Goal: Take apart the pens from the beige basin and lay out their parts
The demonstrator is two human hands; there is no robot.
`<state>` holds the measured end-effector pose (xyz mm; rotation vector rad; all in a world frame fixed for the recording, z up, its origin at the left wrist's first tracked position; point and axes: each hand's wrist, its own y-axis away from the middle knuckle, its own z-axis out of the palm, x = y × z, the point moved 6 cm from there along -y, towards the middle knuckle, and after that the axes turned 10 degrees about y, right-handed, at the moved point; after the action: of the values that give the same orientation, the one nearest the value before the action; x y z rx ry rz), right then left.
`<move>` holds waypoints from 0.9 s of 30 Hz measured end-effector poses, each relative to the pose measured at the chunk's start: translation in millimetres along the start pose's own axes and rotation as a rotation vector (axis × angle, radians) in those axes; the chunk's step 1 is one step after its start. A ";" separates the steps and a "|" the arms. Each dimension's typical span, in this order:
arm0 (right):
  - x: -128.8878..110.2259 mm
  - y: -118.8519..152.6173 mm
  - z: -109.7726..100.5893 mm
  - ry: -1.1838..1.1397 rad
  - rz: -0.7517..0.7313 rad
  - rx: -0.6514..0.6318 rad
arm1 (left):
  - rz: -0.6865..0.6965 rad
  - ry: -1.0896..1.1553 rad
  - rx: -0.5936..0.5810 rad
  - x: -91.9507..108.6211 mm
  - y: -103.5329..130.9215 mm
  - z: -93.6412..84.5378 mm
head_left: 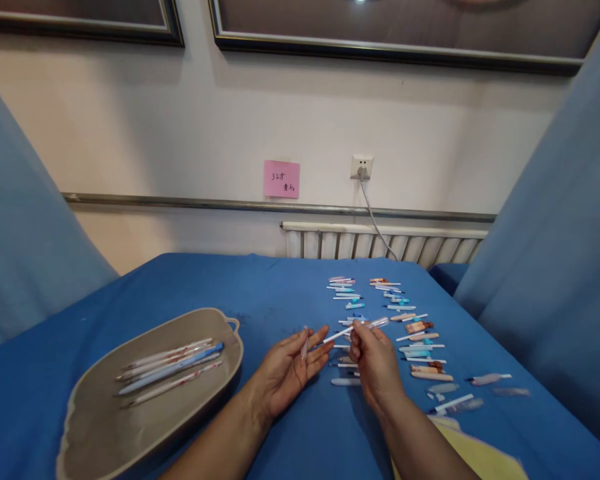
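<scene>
My left hand (pixel 293 367) is palm up with its fingers spread, and a small clear plastic piece (pixel 305 345) rests between its thumb and fingers. My right hand (pixel 375 357) pinches a clear pen barrel (pixel 379 323) and a thin white refill (pixel 338 335) whose far end reaches the left fingertips. Beneath and beside the right hand lie pen parts in rows: white refills, teal pieces (pixel 417 353) and orange-brown pieces (pixel 419 327). Part of these rows is hidden behind the right hand.
On the left stands a beige tray (pixel 100 440) holding several pens (pixel 170 367). A yellow cloth (pixel 475 453) lies at the front right of the blue-covered table (pixel 280 287). Loose clear parts (pixel 443 388) lie on the right. Blue curtains (pixel 555 220) flank the table.
</scene>
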<state>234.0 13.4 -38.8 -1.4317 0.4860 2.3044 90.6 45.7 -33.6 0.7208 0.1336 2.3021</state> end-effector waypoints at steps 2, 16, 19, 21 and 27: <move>0.3 -0.2 0.1 0.045 -0.003 -0.007 | -0.002 -0.034 -0.007 -0.4 1.9 3.0; -2.1 6.1 20.0 0.432 -0.112 -0.233 | -0.033 -0.137 0.033 -10.6 1.7 -0.6; 0.7 14.1 28.9 0.501 -0.180 -0.394 | -0.032 -0.038 0.080 -16.2 -4.0 -8.5; 2.6 19.0 31.8 0.617 -0.240 -0.451 | -0.052 0.016 0.088 -21.6 -7.0 -12.7; 6.2 19.3 30.7 0.740 -0.243 -0.468 | -0.052 0.024 0.076 -26.1 -10.1 -17.8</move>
<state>198.3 12.3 -29.9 -2.4215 -0.0633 1.6981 102.6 37.9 -63.5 0.7199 0.2488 2.2665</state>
